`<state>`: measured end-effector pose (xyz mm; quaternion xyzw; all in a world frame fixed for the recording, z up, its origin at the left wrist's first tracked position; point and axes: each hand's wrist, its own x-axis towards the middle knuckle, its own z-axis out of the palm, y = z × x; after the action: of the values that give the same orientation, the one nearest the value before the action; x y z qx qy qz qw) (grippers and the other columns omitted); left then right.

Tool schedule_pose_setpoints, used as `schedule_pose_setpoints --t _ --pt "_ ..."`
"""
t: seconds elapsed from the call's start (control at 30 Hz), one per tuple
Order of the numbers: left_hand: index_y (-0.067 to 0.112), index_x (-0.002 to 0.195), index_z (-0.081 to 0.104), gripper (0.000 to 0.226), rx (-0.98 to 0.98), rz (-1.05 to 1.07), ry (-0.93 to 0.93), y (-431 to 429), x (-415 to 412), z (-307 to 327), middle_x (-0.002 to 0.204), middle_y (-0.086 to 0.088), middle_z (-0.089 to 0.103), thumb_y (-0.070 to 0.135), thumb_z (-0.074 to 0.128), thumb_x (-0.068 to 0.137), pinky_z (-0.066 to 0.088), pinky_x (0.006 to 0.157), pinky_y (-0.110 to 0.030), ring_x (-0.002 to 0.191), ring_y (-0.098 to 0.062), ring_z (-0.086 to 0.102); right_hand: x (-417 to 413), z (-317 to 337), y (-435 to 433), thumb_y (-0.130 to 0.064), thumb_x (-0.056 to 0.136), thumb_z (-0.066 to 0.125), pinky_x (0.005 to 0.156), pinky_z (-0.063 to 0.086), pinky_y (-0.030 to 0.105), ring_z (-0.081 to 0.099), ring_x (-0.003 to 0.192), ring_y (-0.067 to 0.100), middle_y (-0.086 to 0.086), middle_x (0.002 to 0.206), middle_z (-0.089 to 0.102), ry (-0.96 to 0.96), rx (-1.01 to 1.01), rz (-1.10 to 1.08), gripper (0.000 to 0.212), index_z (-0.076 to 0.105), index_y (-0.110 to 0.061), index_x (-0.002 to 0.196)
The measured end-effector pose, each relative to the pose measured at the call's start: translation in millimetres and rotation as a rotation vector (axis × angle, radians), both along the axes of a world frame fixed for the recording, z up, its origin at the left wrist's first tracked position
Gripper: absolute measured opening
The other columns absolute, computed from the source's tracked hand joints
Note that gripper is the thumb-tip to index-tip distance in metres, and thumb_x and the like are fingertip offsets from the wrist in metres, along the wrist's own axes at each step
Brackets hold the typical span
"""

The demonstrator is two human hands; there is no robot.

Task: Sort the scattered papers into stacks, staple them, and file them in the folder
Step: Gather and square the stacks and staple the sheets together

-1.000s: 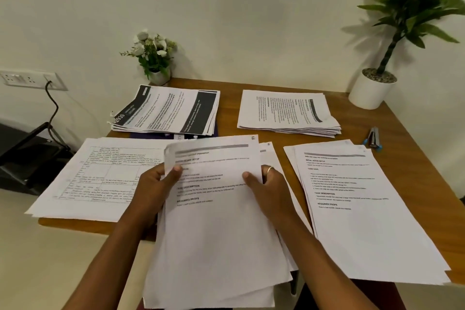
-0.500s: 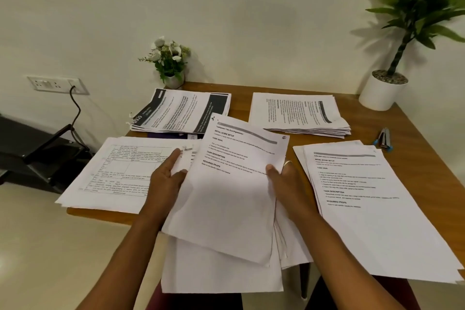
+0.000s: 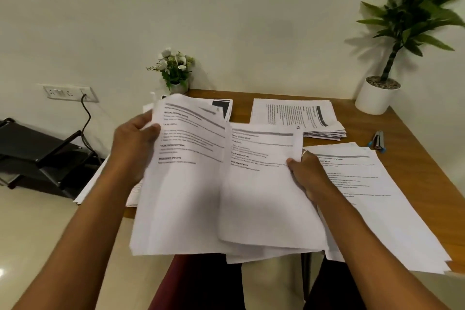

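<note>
Papers (image 3: 264,196) pinched by right hand (image 3: 307,173) | separate sheet (image 3: 183,184) pinched by left hand (image 3: 133,148)

A printed white sheet (image 3: 186,171) is raised and tilted in the left hand (image 3: 133,148), overlapping a loose bundle (image 3: 261,196) gripped by the right hand (image 3: 307,173). A fanned stack (image 3: 377,209) lies flat near right, a neater stack (image 3: 297,113) far right, a dark-bannered stack (image 3: 222,107) far centre. The blue-trimmed stapler (image 3: 377,141) lies at the right edge.

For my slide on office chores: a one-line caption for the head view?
Left hand and right hand grip printed pages at a wooden desk bearing paper stacks and a stapler.
</note>
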<state>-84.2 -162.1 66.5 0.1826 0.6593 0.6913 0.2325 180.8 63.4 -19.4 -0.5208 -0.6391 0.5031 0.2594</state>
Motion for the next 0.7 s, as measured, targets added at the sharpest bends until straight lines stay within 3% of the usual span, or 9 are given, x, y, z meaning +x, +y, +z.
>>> schedule_pose_setpoints --t 0.2,0.3,0.4,0.5,0.57,0.63,0.7 --pt "0.015 0.134 0.064 0.036 0.185 0.008 -0.05 -31.3 -11.4 17.8 0.124 -0.007 0.072 0.008 0.048 0.103 0.061 0.087 -0.041 0.107 -0.026 0.071 -6.2 -20.0 -16.9 -0.02 0.104 0.05 0.095 0.048 0.04 0.06 0.118 0.035 0.013 0.131 0.063 -0.445 0.332 0.154 0.035 0.053 -0.013 0.138" --pt "0.014 0.137 0.063 0.04 0.267 -0.049 -0.083 -34.1 -5.6 15.0 0.13 -0.01 0.069 0.008 0.045 0.101 0.061 0.087 -0.039 0.106 -0.025 0.07 -9.4 -27.7 -26.6 -0.024 0.1 0.061 0.096 0.048 0.041 0.058 0.12 0.028 0.005 0.134 0.06 -0.502 0.463 0.148 0.041 0.051 -0.018 0.139" --pt "0.015 0.136 0.063 0.04 0.282 -0.072 -0.113 -26.1 6.4 10.4 0.131 -0.012 0.068 0.006 0.044 0.102 0.06 0.091 -0.044 0.109 -0.028 0.069 -10.9 -29.1 -28.6 -0.029 0.093 0.07 0.105 0.039 0.044 0.045 0.128 0.028 0.005 0.144 0.05 -0.6 0.629 0.118 0.058 0.046 -0.021 0.146" --pt "0.017 0.133 0.065 0.037 0.229 -0.08 -0.128 -11.9 26.3 4.4 0.124 -0.011 0.072 0.007 0.047 0.103 0.06 0.088 -0.043 0.103 -0.028 0.071 -9.3 -16.5 -30.0 -0.032 0.095 0.069 0.11 0.033 0.045 0.041 0.134 0.025 0.001 0.147 0.047 -0.331 0.59 0.063 0.052 0.051 -0.025 0.142" --pt "0.021 0.13 0.066 0.033 0.131 -0.05 -0.146 -2.1 38.9 -4.4 0.117 -0.006 0.075 0.009 0.05 0.104 0.06 0.087 -0.045 0.103 -0.028 0.073 -6.8 1.2 -32.4 -0.038 0.102 0.056 0.099 0.046 0.038 0.057 0.122 0.023 -0.001 0.13 0.063 0.049 0.284 0.048 0.028 0.063 -0.026 0.126" --pt "0.027 0.127 0.067 0.03 0.03 -0.042 -0.159 5.8 48.8 -18.0 0.115 0.0 0.076 0.013 0.054 0.103 0.059 0.089 -0.049 0.105 -0.028 0.073 -3.8 15.9 -37.4 -0.048 0.105 0.044 0.08 0.054 0.031 0.07 0.096 0.019 0.0 0.105 0.075 0.335 -0.009 0.11 0.036 0.07 -0.023 0.111" --pt "0.033 0.116 0.07 0.025 -0.057 -0.048 -0.129 11.8 57.0 -34.8 0.111 0.006 0.077 0.016 0.057 0.103 0.06 0.088 -0.048 0.102 -0.025 0.073 -1.9 19.0 -40.9 -0.055 0.102 0.043 0.077 0.058 0.025 0.073 0.091 0.012 -0.005 0.102 0.077 0.361 -0.044 0.218 0.043 0.07 -0.025 0.114"
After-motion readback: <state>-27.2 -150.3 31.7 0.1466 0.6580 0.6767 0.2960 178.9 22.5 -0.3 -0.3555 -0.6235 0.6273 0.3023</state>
